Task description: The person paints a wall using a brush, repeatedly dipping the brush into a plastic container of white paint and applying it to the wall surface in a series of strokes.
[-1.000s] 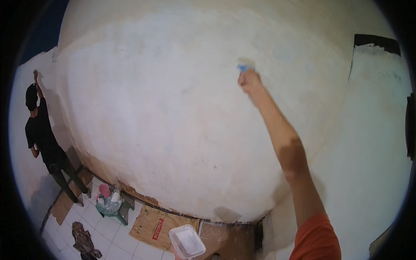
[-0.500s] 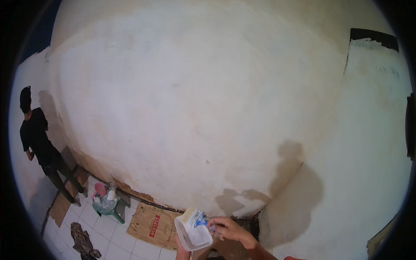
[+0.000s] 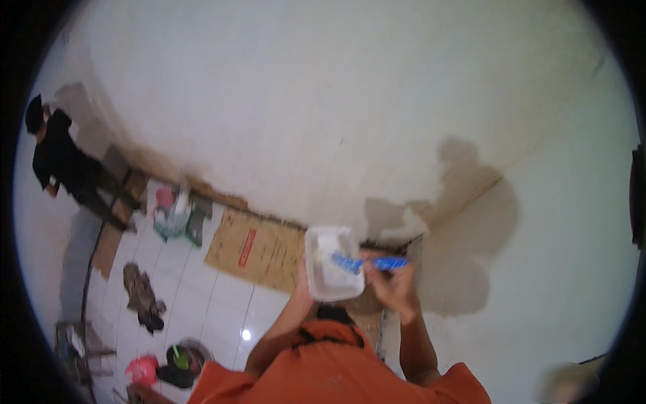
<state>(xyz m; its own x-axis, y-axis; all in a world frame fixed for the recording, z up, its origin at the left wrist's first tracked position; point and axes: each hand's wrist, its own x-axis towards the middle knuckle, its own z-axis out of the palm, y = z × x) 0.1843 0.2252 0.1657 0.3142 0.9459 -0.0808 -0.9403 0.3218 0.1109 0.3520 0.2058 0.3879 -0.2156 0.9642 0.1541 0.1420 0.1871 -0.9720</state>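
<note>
My left hand [image 3: 304, 283] grips the side of a white rectangular tub [image 3: 334, 294], held out in front of my orange shirt. Its inside is white, with some pale yellowish matter in it. My right hand [image 3: 395, 288] is closed around the blue handle of a paintbrush [image 3: 389, 263]. The brush slants over the tub's right rim, with its head inside the tub. Whether the bristles touch the bottom is too blurred to tell. Ahead of both hands rises a patchy white wall [image 3: 282, 128], stained brown along its foot.
A brown paper sheet [image 3: 225, 249] lies on white tiles along the wall. A green stool [image 3: 196, 227] bears plastic bags and a pink item. Nearer are a crumpled brown cloth [image 3: 140, 289], a pink container [image 3: 141, 369] and a dark bucket [image 3: 178, 376]. A person [image 3: 67, 161] in black stands far left.
My view has tipped downward, so my shirt and more floor show. The tub now sits higher in view, and the brush's blue handle has swung out to the right.
</note>
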